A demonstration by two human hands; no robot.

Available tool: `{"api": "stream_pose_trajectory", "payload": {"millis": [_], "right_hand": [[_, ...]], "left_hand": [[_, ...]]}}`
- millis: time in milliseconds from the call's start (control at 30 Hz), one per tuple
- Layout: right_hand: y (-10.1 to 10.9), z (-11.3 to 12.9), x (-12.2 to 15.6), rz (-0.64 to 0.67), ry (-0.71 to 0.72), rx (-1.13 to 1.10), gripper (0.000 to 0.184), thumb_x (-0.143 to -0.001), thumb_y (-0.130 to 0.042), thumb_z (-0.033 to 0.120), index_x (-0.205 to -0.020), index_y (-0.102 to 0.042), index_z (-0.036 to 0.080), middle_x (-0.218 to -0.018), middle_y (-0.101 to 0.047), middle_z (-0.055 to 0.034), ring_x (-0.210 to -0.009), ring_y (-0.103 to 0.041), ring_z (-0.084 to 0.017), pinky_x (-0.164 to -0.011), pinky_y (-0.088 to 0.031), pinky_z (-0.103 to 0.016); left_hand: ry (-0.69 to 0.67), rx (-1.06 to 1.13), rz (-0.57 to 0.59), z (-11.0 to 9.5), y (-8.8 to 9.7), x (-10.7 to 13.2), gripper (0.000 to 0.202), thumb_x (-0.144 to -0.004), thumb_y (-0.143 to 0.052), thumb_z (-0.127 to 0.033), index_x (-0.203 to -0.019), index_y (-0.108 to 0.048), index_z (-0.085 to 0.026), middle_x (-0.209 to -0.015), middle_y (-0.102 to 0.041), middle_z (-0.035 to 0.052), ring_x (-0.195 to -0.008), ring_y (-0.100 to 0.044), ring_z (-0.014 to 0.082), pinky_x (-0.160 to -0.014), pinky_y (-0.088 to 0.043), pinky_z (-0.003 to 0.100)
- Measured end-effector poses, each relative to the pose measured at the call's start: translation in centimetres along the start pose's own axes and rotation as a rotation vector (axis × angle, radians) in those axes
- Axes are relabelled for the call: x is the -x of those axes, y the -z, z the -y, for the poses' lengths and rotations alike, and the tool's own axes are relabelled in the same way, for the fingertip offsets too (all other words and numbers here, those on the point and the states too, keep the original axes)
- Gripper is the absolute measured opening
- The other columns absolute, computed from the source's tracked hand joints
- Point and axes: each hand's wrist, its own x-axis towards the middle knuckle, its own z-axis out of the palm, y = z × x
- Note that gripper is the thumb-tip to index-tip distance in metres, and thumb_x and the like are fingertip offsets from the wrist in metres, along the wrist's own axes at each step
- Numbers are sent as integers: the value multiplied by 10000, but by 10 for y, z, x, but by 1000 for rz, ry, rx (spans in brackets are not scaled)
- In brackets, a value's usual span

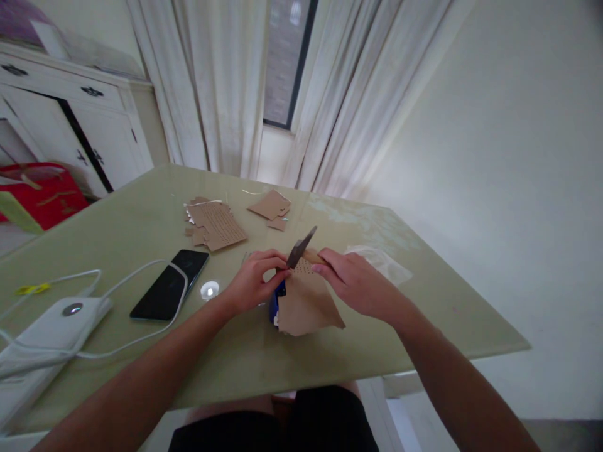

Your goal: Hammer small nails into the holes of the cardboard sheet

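Observation:
A small hammer (301, 247) with a dark metal head and a wooden handle is gripped in my right hand (355, 281). Its head is right at the fingertips of my left hand (258, 276). The left thumb and fingers are pinched together at the far edge of a brown cardboard piece (308, 304); whatever is between them is too small to make out. Rows of small holes run along the cardboard's far part, under the hammer. Beneath its left side a blue object (274, 307) shows, mostly hidden by the cardboard.
More punched cardboard (217, 225) and smaller scraps (270, 206) lie farther back. To the left are a phone (162, 292), a white power strip (51, 336) with cables, and a small round clear item (210, 290). Crumpled clear plastic (384, 263) lies beyond my right hand.

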Motion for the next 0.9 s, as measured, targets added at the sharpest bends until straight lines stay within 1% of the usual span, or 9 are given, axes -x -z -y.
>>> {"api": "stream_pose_trajectory", "payload": {"millis": [200,400,433,500,533,600,667,700,900], "right_hand": [[6,-1,1,-117,-46,-126,288,-1157,-472,376,-929,-567,228,-725,-635,0,-673,-591,-190,-654,-290,-297],[-9,-4,0,-12,8,-79,265,-1151,-509,358,-939,-587,219,-745,-637,-4,-698,-590,-192,-663,-280,-298],[-10,-5,0,-14,9,-87,265,-1151,-506,358,-940,-587,219,-745,-636,-4,-699,-589,-192,-665,-286,-296],[-7,-8,1,-46,-6,-124,278,-1153,-497,370,-935,-584,221,-747,-636,-2,-702,-591,-190,-668,-298,-294],[-5,-10,2,-71,-20,-144,287,-1153,-494,377,-927,-579,222,-747,-635,0,-702,-591,-189,-668,-301,-293],[1,-13,3,-117,-48,-172,296,-1151,-492,383,-913,-568,225,-748,-632,3,-694,-587,-186,-662,-302,-296],[4,-15,3,-133,-61,-172,294,-1150,-491,379,-912,-566,224,-752,-633,2,-689,-584,-185,-658,-298,-299],[3,-15,3,-129,-61,-162,290,-1150,-493,372,-914,-570,222,-755,-634,0,-691,-585,-186,-659,-298,-300],[-16,-6,0,8,1,-51,266,-1156,-500,334,-982,-641,192,-814,-697,-45,-737,-631,-206,-676,-300,-312]], "left_hand": [[-12,14,-9,1,0,1,149,-1033,-682,-263,-946,-792,-210,-1034,-814,93,-973,-774,226,-909,-585,376],[0,-16,-14,-4,1,1,173,-998,-696,-256,-845,-765,-212,-1052,-810,88,-974,-760,231,-928,-597,383],[5,-13,-14,-4,1,1,163,-998,-693,-260,-861,-769,-214,-1090,-807,94,-1009,-758,240,-952,-598,396],[25,-16,-27,-4,3,2,105,-990,-721,-301,-989,-797,-228,-1233,-784,111,-1149,-737,277,-1056,-576,455],[40,-21,-26,-4,3,2,153,-976,-754,-339,-1084,-801,-241,-1327,-756,120,-1242,-706,302,-1121,-544,497],[70,-29,9,-1,4,3,383,-922,-833,-426,-1262,-769,-263,-1488,-679,135,-1401,-611,354,-1215,-465,574],[92,-24,64,1,3,3,564,-864,-887,-494,-1353,-729,-260,-1547,-637,150,-1468,-550,386,-1247,-424,611],[100,-17,88,1,3,3,608,-849,-896,-513,-1367,-719,-249,-1542,-639,159,-1471,-546,392,-1246,-427,612],[145,-13,171,0,1,4,626,-862,-875,-528,-1373,-711,-205,-1514,-652,163,-1435,-567,374,-1241,-445,573]]}}
